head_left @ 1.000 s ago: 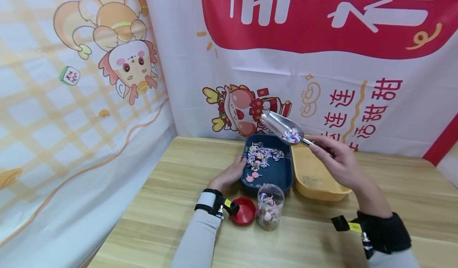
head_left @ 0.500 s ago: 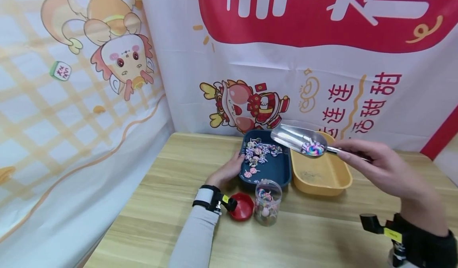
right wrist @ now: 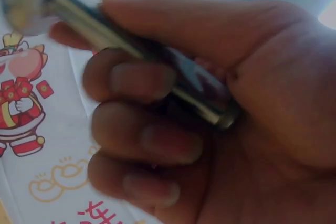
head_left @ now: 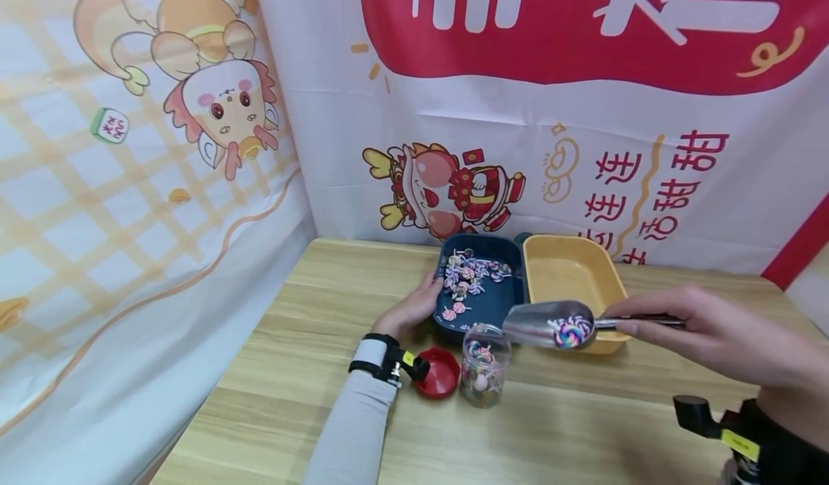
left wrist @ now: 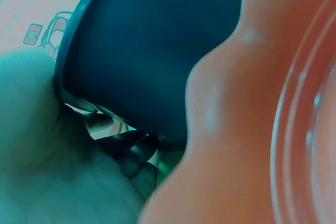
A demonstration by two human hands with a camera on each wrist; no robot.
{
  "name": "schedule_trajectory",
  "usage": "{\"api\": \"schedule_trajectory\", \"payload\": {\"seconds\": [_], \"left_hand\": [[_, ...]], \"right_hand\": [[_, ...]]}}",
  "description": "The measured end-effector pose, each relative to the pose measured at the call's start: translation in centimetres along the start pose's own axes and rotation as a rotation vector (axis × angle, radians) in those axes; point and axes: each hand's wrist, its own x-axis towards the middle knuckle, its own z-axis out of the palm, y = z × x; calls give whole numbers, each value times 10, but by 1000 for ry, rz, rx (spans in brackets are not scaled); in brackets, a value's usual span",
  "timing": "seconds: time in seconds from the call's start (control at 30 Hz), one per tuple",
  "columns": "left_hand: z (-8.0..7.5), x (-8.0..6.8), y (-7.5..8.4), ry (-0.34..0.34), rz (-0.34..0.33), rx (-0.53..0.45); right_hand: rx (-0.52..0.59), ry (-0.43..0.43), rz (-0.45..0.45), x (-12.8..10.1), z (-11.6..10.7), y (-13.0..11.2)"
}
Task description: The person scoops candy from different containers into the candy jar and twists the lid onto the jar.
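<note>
My right hand [head_left: 706, 334] grips the handle [right wrist: 100, 27] of a metal scoop [head_left: 534, 323], its fingers curled round it. Striped swirl lollipops [head_left: 573, 332] lie in the scoop, whose front lip is beside the rim of a clear jar [head_left: 482, 391]. Colourful candies [head_left: 481, 359] partly fill this upright, uncovered jar. My left hand [head_left: 414, 306] holds the left side of a dark blue bin [head_left: 499, 309]; in the left wrist view its fingers [left wrist: 126, 145] curl beneath the bin's edge. Several small lollipops [head_left: 466, 273] lie in the bin, mostly toward its far left.
A yellow bin [head_left: 563, 276] stands against the blue one's right side. Left of the jar lies a red lid [head_left: 437, 374], large in the left wrist view. All rest on a wooden table [head_left: 285, 370], with a printed cloth [head_left: 337, 139] hanging behind.
My right hand has carried the loaded scoop right, then down and nearer, from above the bins to beside the jar's rim. The left hand keeps its hold on the blue bin.
</note>
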Motion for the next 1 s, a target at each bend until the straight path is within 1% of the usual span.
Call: {"api": "schedule_trajectory", "payload": {"seconds": [0.07,0.17,0.23,0.3,0.47,0.53,0.7,0.87,0.97,1.0], "left_hand": [[0,0,0,2,-7,-1],[-1,2,-1,5,-6,3],[-2,3,0,4,-8,2],[-3,3,1,3,-11,2],[-4,2,3,2,-28,15],[-4,2,4,4,-36,18],[-3,0,6,5,-38,14],[-2,0,3,2,-29,18],[-1,-1,2,1,-20,25],[-1,-1,1,0,-21,26]], "right_hand": [[21,-64,18,2,-1,-1],[17,-82,-4,5,-2,-3],[5,-74,-20,5,-3,-4],[-9,-69,-14,4,-4,-4],[-26,-71,44,3,-6,-3],[-33,-68,53,3,-7,-3],[-28,-63,33,2,-6,-4],[-34,-54,21,1,-5,-4],[-45,-37,30,2,-5,-5],[-56,-17,31,3,-5,-5]]}}
